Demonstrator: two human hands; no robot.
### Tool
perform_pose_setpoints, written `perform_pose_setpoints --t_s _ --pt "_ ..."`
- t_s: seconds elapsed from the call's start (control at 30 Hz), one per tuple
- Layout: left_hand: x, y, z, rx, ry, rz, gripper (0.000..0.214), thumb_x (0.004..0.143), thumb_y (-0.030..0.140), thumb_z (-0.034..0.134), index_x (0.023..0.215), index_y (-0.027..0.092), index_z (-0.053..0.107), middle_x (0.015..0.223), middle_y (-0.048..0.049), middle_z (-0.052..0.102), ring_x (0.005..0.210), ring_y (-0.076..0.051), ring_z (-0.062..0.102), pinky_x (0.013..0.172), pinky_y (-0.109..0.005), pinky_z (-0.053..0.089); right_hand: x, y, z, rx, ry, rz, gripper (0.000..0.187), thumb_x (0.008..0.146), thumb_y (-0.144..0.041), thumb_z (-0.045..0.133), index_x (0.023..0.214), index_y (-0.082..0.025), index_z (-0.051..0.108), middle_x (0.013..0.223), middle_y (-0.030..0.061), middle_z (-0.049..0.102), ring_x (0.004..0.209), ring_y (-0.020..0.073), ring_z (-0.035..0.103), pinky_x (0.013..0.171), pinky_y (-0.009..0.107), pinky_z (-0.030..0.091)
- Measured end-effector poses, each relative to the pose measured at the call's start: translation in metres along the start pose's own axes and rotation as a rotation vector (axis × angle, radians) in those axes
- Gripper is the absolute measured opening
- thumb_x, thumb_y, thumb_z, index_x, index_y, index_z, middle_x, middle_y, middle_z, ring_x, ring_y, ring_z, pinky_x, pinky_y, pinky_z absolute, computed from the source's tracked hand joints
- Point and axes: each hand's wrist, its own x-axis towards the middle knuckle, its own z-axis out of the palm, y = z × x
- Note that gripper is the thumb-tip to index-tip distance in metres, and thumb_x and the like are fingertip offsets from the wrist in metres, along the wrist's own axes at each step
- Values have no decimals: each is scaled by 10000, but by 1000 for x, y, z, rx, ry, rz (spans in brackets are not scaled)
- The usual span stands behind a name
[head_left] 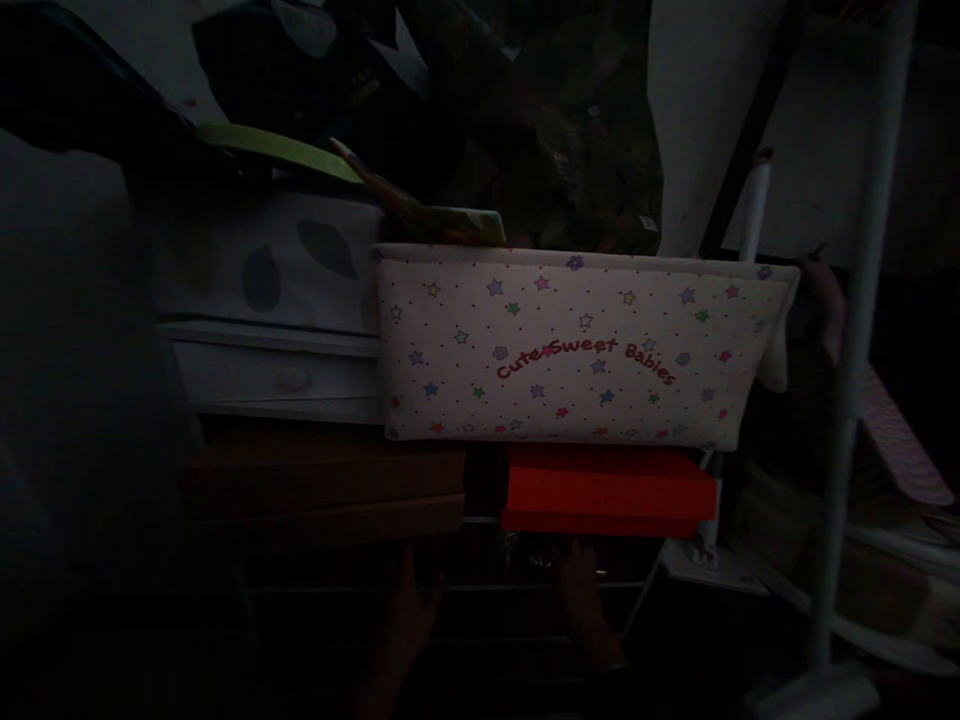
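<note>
The scene is very dark. My left hand (409, 610) reaches up from the bottom edge, its fingertips just under the right end of a brown cardboard box (322, 490). Just below a red box (607, 490), my right hand (581, 595) also rises. Both boxes lie beneath a white fabric bin (570, 345) printed with coloured stars and the words "Cute Sweet Babies". The fingers of both hands are lost in shadow, so I cannot make out whether either hand holds anything. A small shiny thing (510, 545) glints between the hands.
A white drawer unit (277, 375) with a leaf-patterned box (270, 260) on it stands left of the bin. A green flat item (277, 148) and dark clutter lie on top. A white pole (862, 330) and rack parts stand at the right.
</note>
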Motion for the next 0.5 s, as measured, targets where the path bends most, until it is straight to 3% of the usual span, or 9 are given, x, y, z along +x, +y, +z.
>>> perform_pose_setpoints --t_s 0.07,0.13,0.23,0.33,0.5 --pt "0 -1 1 -19 -8 -17 657 858 442 420 1359 21 359 1379 -257 443 1314 -359 410 1080 -481 383 -1 -5 -3 -41 -2 25 479 746 -34 407 1078 -233 689 1110 179 608 1041 348 538 995 620 287" --pt "1 1 0 -32 1 -31 668 854 446 438 1386 58 321 1382 -242 438 1318 -363 404 1071 -510 385 -2 -14 -9 -41 28 29 468 734 -48 437 1112 -203 667 1146 193 579 1121 377 491 1022 643 241" --pt "2 7 -4 -59 20 -23 679 858 454 447 1416 109 273 1439 -226 356 1368 -361 328 1083 -532 361 -6 -36 -19 147 99 -14 596 723 -76 477 1309 -186 491 1308 169 450 1269 339 382 1057 527 315" --pt "2 16 -6 -61 7 6 641 871 471 414 1388 99 346 1496 -227 216 1404 -387 234 1111 -524 318 -10 -59 -21 381 106 -20 651 798 -217 518 1410 -177 301 1435 158 278 1364 308 276 1084 465 332" --pt "3 26 -1 -84 -46 9 556 887 441 366 1323 108 454 1482 -213 236 1402 -390 242 1106 -531 322 -9 -73 -6 493 58 10 638 849 -383 523 1407 -177 293 1467 174 236 1405 314 214 1117 477 288"
